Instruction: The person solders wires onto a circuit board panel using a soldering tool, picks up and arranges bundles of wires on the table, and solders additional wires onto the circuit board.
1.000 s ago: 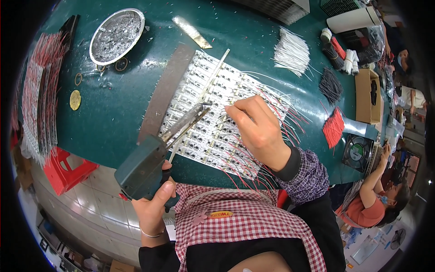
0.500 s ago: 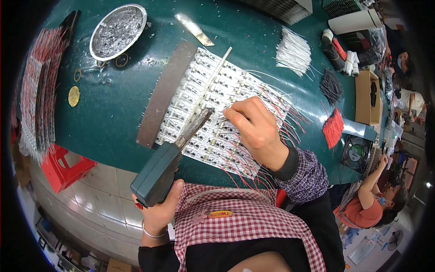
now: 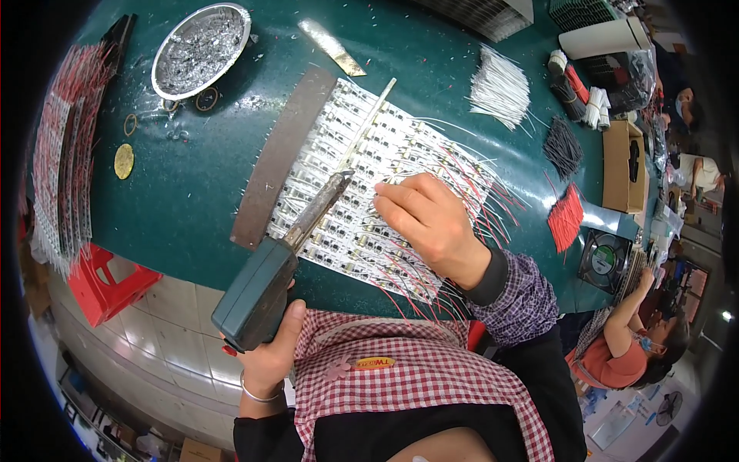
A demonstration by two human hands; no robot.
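Observation:
In my left hand [image 3: 275,346] is a dark green soldering gun [image 3: 255,292], fingers wrapped round its handle. Its long tarnished tip points up and right, over the middle of a white circuit-board panel [image 3: 329,225] packed with small components. My right hand [image 3: 437,227] hovers over the panel with thumb and forefinger pinched, close to the tip; whatever lies between the fingertips is too small to make out. White and red wires [image 3: 504,219] stick out along the panel's right side. A brown bar [image 3: 283,158] lies along its left edge, and a thin pale strip [image 3: 371,119] crosses its surface.
A metal bowl of solder scraps [image 3: 202,54] stands at the back left, near a flat solder bar [image 3: 331,46]. Wired board stacks [image 3: 69,154] line the left edge. White [image 3: 500,88], black [image 3: 563,150] and red wire bundles [image 3: 566,219] and a fan [image 3: 604,260] sit right. A co-worker [image 3: 616,350] is beyond.
The soldering gun has shifted slightly left and down with my left hand, its tip drawing away from my right fingertips. My right hand has moved slightly left, still pinched.

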